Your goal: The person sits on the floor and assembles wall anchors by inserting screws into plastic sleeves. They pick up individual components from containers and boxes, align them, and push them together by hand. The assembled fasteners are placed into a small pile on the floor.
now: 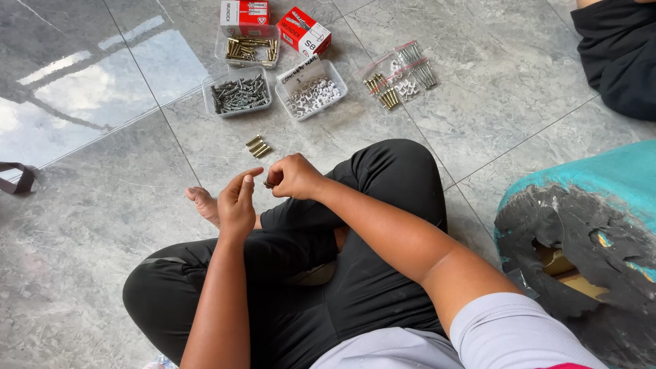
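Observation:
I sit cross-legged on a grey tiled floor in black trousers. My right hand point(294, 176) is closed around a small dark fastener point(268, 184) held just above my knee. My left hand point(237, 201) is raised beside it, fingers loosely curled, thumb and forefinger close to the fastener; whether they touch it I cannot tell. A few brass anchors point(257, 145) lie loose on the floor just beyond my hands.
Three clear plastic tubs hold brass anchors point(249, 48), grey screws point(238, 93) and white clips point(312, 94). Two red-and-white boxes point(303, 30) stand behind them. A clear bag of mixed fasteners point(400, 74) lies to the right. A torn teal cushion point(581, 232) is at right; another person's dark clothing point(618, 51) top right.

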